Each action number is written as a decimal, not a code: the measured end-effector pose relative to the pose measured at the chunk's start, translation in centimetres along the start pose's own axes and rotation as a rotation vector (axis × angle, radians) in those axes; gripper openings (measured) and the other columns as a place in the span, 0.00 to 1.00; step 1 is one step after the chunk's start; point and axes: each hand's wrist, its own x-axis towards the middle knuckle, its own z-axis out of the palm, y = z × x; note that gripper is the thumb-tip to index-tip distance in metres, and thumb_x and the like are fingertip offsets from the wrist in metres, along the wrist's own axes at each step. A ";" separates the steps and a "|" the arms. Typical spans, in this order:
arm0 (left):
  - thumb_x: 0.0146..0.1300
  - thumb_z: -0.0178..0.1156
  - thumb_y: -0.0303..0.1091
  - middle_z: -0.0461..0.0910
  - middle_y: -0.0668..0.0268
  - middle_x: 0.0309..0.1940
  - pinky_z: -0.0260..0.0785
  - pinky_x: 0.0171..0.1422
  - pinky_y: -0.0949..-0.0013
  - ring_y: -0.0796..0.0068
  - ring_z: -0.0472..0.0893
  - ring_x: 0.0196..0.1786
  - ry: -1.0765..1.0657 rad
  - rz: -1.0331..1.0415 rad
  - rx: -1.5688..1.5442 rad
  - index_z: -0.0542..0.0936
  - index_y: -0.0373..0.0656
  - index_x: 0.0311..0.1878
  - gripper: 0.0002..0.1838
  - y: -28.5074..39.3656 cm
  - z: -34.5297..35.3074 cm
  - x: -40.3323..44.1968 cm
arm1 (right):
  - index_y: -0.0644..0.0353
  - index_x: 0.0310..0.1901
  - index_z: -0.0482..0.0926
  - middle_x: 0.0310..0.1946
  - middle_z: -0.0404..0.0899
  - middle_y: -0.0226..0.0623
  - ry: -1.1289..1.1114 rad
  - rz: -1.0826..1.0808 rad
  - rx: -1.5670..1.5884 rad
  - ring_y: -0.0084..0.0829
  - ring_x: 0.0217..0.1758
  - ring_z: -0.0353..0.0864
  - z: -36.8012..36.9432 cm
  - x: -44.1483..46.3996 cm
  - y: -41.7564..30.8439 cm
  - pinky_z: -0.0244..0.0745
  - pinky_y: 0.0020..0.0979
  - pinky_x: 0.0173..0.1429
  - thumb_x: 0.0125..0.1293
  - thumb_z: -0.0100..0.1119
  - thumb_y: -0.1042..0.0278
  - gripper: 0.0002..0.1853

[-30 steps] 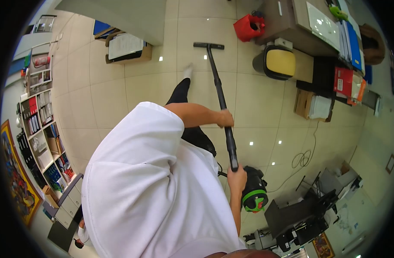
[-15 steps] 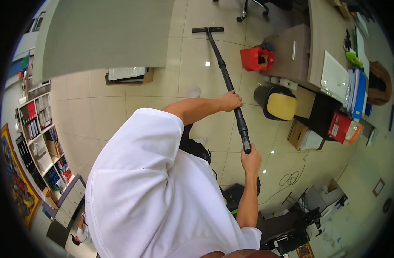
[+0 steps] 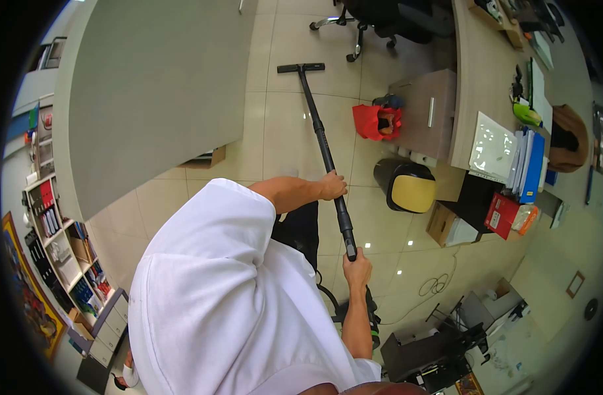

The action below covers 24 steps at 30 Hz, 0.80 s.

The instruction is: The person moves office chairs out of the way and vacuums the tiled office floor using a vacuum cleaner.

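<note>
My left hand [image 3: 333, 186] is wrapped around the black tube of a vacuum cleaner wand [image 3: 323, 146], partway along its length. Lower down, my right hand [image 3: 357, 268] is closed on the wand's handle end. A wide, flat floor head [image 3: 301, 68] at the wand's far tip rests on the pale tiles. Behind my right forearm, a black and green machine body [image 3: 374, 322] is partly hidden.
A large grey panel [image 3: 157, 85] stands at the left. A red bag [image 3: 378, 123], a bin with a yellow lid [image 3: 410, 191] and a cardboard box [image 3: 441, 225] sit beside the desk [image 3: 471, 135]. A wheeled chair [image 3: 380, 26] stands ahead; a cable [image 3: 436, 284] lies on the floor.
My view has shifted, bringing more of the wheeled chair in. The floor head has slid slightly forward past the red bag. Both hands keep their hold on the wand.
</note>
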 end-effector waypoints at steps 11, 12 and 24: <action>0.63 0.72 0.42 0.85 0.75 0.54 0.75 0.59 0.49 0.68 0.78 0.66 -0.243 0.142 0.075 0.85 0.58 0.58 0.19 -6.7 -6.4 4.4 | 0.59 0.39 0.80 0.24 0.83 0.54 0.011 -0.034 0.076 0.61 0.30 0.84 -4.1 6.1 -1.5 0.78 0.57 0.35 0.61 0.71 0.61 0.13; 0.62 0.73 0.43 0.85 0.75 0.53 0.75 0.59 0.50 0.67 0.78 0.65 -0.264 0.152 0.063 0.85 0.59 0.58 0.20 -7.6 -7.1 4.8 | 0.59 0.39 0.79 0.24 0.83 0.55 0.021 -0.018 0.065 0.61 0.30 0.84 -4.4 6.7 -2.0 0.78 0.56 0.35 0.60 0.72 0.61 0.13; 0.65 0.67 0.38 0.80 0.60 0.63 0.72 0.69 0.48 0.51 0.81 0.65 0.039 -0.034 -0.464 0.82 0.56 0.65 0.24 -23.7 -18.3 1.0 | 0.61 0.37 0.82 0.24 0.82 0.57 -0.054 -0.010 0.206 0.63 0.32 0.84 -11.4 14.8 -10.9 0.77 0.56 0.37 0.61 0.71 0.56 0.16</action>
